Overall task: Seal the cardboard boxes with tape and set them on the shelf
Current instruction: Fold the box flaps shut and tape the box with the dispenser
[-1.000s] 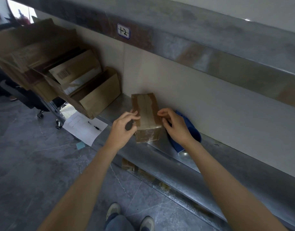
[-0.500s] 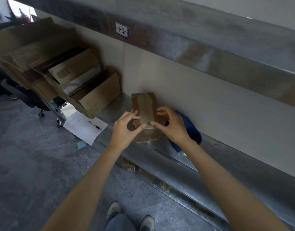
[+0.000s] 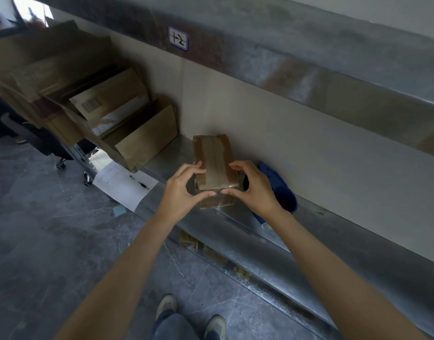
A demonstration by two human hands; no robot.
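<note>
A small brown cardboard box point(image 3: 212, 158) with tape across its top stands on the metal shelf point(image 3: 167, 153), against the pale back wall. My left hand point(image 3: 180, 191) grips its near left corner, fingers on the top and thumb on the front face. My right hand point(image 3: 254, 188) grips the near right corner the same way, thumb on the front edge. Both thumbs nearly meet at the front. A blue tape dispenser point(image 3: 276, 186) lies on the shelf just right of the box, partly hidden behind my right hand.
A leaning stack of open cardboard boxes point(image 3: 93, 104) fills the shelf's left end. A white paper with a pen point(image 3: 124, 184) lies on the shelf edge. An upper shelf beam with a "1-2" label point(image 3: 178, 38) runs overhead. My shoes point(image 3: 191, 317) stand on the grey floor.
Both hands have closed in on the box's near end; the thumbs moved from the sides onto the front face. The box has stayed in place on the shelf.
</note>
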